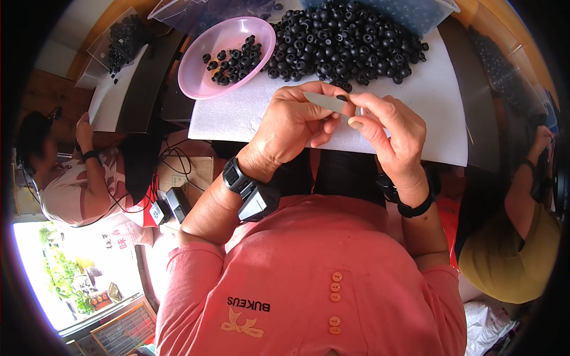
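Observation:
Over the front of the white foam-covered table (237, 121), my two hands meet. A small black round piece (342, 98) shows at the fingertips of my left hand (291, 115), whose fingers are curled. My right hand (392, 124) pinches a short pale knife blade (323, 102) between thumb and fingers. Its tip points left, across my left fingers. Any handle is hidden by my right fingers. Just beyond my hands lies a big heap of black round pieces (338, 44) with holes in them. To its left, a pink plastic bowl (193, 74) contains several similar pieces.
Clear plastic bins (415, 15) stand behind the heap. At the left, a person (83, 178) sits by another table with black pieces (123, 44). Another person (510, 249) sits at the right. A cardboard box (193, 172) with cables is below the table's left side.

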Demonstrator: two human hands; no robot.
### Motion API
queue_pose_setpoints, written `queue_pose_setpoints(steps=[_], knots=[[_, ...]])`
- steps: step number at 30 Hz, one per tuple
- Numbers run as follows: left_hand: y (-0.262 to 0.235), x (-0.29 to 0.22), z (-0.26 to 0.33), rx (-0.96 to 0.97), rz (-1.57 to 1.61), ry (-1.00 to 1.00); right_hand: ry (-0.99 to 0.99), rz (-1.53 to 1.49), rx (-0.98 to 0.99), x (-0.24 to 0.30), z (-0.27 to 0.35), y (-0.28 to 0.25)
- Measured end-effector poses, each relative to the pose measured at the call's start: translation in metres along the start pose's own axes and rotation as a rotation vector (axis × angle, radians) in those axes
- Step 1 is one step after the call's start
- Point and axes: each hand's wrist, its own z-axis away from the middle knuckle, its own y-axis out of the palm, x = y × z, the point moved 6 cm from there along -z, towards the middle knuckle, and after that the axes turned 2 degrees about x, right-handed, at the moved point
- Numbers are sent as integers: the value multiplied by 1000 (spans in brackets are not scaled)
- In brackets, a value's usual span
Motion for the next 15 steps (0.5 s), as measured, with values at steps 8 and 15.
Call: queue_pose_setpoints(steps=[8,15], knots=[[3,9,5,-94,-18,-57,209,-250,51,-13,4,5],[3,8,2,9,50,-57,394,-347,-159,-20,12,-10]])
